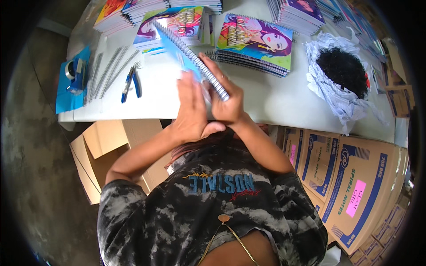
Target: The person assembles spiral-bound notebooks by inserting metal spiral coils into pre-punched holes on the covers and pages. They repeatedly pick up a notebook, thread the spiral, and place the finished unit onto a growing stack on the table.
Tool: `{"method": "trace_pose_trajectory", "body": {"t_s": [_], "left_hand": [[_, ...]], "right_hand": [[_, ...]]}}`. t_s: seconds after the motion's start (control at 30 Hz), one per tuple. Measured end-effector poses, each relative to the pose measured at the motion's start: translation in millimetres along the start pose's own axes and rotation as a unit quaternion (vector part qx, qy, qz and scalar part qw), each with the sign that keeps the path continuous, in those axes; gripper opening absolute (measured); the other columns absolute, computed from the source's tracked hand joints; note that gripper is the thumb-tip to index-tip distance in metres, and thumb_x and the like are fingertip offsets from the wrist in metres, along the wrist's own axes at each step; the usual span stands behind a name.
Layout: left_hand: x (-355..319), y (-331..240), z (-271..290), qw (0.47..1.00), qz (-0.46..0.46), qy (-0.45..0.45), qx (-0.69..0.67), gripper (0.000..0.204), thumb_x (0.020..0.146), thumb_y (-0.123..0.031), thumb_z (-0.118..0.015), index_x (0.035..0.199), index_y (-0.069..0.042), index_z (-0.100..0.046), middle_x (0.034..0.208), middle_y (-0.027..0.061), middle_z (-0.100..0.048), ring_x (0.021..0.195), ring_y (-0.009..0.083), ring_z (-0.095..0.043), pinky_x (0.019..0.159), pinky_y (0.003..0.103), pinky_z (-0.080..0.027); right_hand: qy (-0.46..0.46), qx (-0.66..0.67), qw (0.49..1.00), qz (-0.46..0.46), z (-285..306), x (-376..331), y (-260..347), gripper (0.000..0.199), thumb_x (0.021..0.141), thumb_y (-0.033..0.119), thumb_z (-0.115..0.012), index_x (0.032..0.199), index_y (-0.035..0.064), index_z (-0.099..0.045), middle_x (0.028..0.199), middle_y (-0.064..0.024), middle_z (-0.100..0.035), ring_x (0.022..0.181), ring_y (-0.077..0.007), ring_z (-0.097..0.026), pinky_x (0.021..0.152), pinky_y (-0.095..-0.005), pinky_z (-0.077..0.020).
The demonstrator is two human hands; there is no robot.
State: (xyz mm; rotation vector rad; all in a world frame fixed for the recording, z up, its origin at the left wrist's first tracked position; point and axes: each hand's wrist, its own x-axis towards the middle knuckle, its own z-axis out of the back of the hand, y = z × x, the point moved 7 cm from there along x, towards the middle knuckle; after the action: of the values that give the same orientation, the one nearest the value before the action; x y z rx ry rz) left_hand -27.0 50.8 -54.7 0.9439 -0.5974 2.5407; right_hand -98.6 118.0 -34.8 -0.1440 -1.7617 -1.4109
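Shirt [213, 190]: nearest my camera; dark with pale blotches, a gold-toned necklace [223, 218] hanging at its neckline.
Right hand [228, 99]: closed, grasping the near end of the spiral notebook [194, 57] along its coil.
Left hand [191, 106]: unclenched, fingers straight and together, beside the notebook's blue side; blur keeps me from telling contact.
Notebook position: tilted above the white table [266, 106], between both hands and slanting away to the far left.
Near edge: table rim running beneath the wrists.
Room, left: white tabletop showing between left hand and blue-handled pliers [138, 88].
Room, right: white tabletop up to crumpled paper [317, 95] bearing a black tangled mass [341, 73].
Far limit: notebook stack [255, 40], near the right hand.
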Motion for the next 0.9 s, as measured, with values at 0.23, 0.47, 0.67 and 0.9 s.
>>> {"method": "trace_pose_trajectory", "body": {"t_s": [0.23, 0.47, 0.67, 0.9], "left_hand": [[50, 19, 94, 0.903, 0.32, -0.167, -0.236, 0.029, 0.093, -0.013, -0.044, 0.111, 0.006, -0.056, 0.095, 0.0114, -0.063, 0.078, 0.0108, -0.058, 0.071, 0.023, -0.048], [56, 67, 32, 0.764, 0.391, -0.024, -0.513, 0.021, 0.083, -0.008, -0.063, 0.102, 0.002, -0.062, 0.089, 0.0041, -0.064, 0.08, 0.0074, -0.057, 0.074, 0.022, -0.047], [79, 72, 33, 0.785, 0.298, 0.089, -0.535, 0.012, 0.076, 0.0, -0.062, 0.088, -0.002, -0.06, 0.085, 0.0, -0.06, 0.077, 0.0058, -0.055, 0.073, 0.021, -0.044], [123, 99, 75, 0.921, 0.261, -0.15, -0.248, 0.079, 0.075, -0.033, -0.073, 0.129, 0.008, -0.033, 0.113, 0.0202, -0.052, 0.105, 0.0261, -0.051, 0.082, 0.032, -0.047]], "right_hand": [[0.129, -0.33, 0.924, 0.141, 14, 68, 80, 0.036, 0.086, 0.036, -0.049, 0.105, 0.0096, -0.063, 0.102, -0.0117, -0.059, 0.09, -0.0281, -0.056, 0.091, -0.0444, -0.0343], [0.121, -0.074, 0.958, -0.249, 28, 58, 2, 0.015, 0.078, 0.005, -0.067, 0.086, -0.0056, -0.061, 0.075, -0.0067, -0.064, 0.07, -0.0083, -0.059, 0.063, -0.0222, -0.0469], [0.022, -0.13, 0.973, -0.191, 21, 51, 15, 0.018, 0.067, 0.0, -0.073, 0.079, -0.0022, -0.06, 0.074, -0.0095, -0.066, 0.066, -0.0126, -0.063, 0.06, -0.0247, -0.0486], [-0.309, 0.078, 0.948, -0.007, 118, 71, 33, 0.038, 0.084, 0.005, -0.059, 0.118, 0.0009, -0.044, 0.086, -0.006, -0.059, 0.074, -0.0103, -0.056, 0.065, -0.0197, -0.0457]]}}
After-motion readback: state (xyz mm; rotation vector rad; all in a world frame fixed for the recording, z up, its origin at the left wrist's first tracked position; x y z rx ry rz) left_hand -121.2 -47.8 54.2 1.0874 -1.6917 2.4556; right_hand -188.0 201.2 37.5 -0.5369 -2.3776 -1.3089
